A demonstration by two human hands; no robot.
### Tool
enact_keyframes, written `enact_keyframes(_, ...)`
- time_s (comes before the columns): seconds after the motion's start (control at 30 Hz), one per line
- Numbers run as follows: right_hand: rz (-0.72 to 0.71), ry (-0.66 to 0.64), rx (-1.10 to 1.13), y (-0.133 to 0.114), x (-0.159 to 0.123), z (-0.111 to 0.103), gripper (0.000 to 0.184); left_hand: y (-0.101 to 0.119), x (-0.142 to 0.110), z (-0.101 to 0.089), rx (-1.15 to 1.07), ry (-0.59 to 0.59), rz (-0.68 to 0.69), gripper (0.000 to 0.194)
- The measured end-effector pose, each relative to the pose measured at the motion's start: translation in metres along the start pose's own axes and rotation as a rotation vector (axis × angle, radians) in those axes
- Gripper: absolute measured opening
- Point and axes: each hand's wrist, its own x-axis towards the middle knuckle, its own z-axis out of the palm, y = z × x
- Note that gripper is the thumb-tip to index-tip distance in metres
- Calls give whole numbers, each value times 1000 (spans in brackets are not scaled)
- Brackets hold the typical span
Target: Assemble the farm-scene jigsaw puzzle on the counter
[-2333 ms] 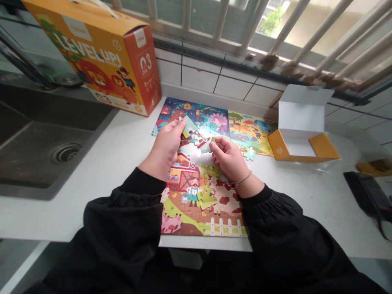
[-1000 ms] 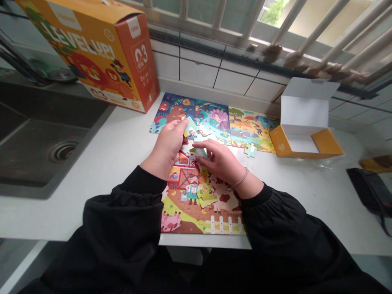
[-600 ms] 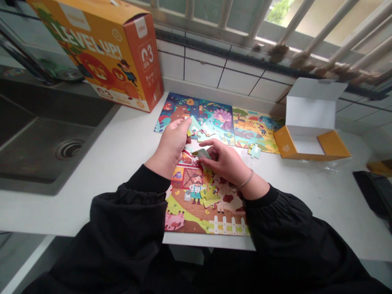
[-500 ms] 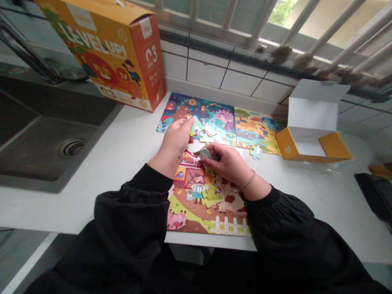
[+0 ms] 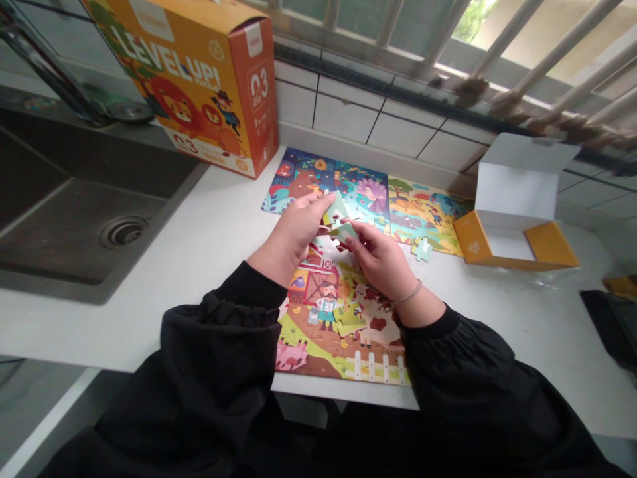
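Note:
My left hand [image 5: 297, 229] is closed on a green and white jigsaw piece [image 5: 335, 207], held tilted above the counter. My right hand [image 5: 381, 259] pinches another jigsaw piece [image 5: 344, 232], pale green, right beside the first; whether their edges touch I cannot tell. Under both hands lies a farm jigsaw puzzle [image 5: 318, 345] with a barn, a farmer, a cow, a pig and a white fence. A loose green piece [image 5: 350, 320] rests on top of it, near the farmer. My hands hide part of the puzzle's upper side.
Behind lie a dark blue night-scene puzzle [image 5: 308, 174] and a yellow animal puzzle [image 5: 423, 206], with a loose pale piece [image 5: 421, 249] at its edge. An opened orange box [image 5: 515, 249] stands right, a large puzzle box [image 5: 199, 86] back left, beside a sink [image 5: 74, 219].
My right hand has risen toward my left, bringing its piece up close to the other one. The view has shifted slightly; both hands still hold their pieces.

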Motion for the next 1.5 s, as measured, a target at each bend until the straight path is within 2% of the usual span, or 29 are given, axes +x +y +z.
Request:
enact_keyframes(0.13, 90, 87, 221, 3, 2, 1, 34, -3, -8, 0, 156, -261, -48, 26)
enact_keyframes(0.2, 74, 102, 239, 2, 3, 0, 22, -3, -11, 0, 237, -358, -19, 32)
enact_keyframes(0.27, 42, 115, 151, 1, 4, -1, 7, -1, -13, -2, 297, -390, 20, 37)
enact_keyframes(0.37, 81, 123, 102, 0, 4, -4, 17, 3, -12, -5, 402, -365, 48, 45)
enact_keyframes(0.47, 138, 108, 219, 1, 4, -5, 21, 7, -12, -7, 480, -332, 72, 49)
enact_keyframes(0.63, 195, 74, 404, 1, 4, -4, 29, 5, -11, -8, 481, -248, 60, 52)
enact_keyframes(0.77, 186, 118, 275, 1, 5, -4, 42, 1, -7, -9, 463, -193, 75, 54)
enact_keyframes(0.87, 174, 180, 198, 2, 5, -6, 43, 0, -3, -9, 353, -125, 90, 54)
enact_keyframes(1.03, 152, 233, 354, -1, 5, -5, 37, 0, 1, -11, 246, 19, 191, 24)
enact_keyframes(1.17, 96, 171, 381, -3, 6, -3, 28, 1, 3, -11, 174, 62, 200, 29)
enact_keyframes(1.33, -28, 199, 144, 1, 5, -6, 3, 0, 5, -12, 208, 92, 185, 28)
enact_keyframes(1.5, -36, 202, 133, 6, 4, -7, 4, 0, 6, -12, 218, 94, 196, 26)
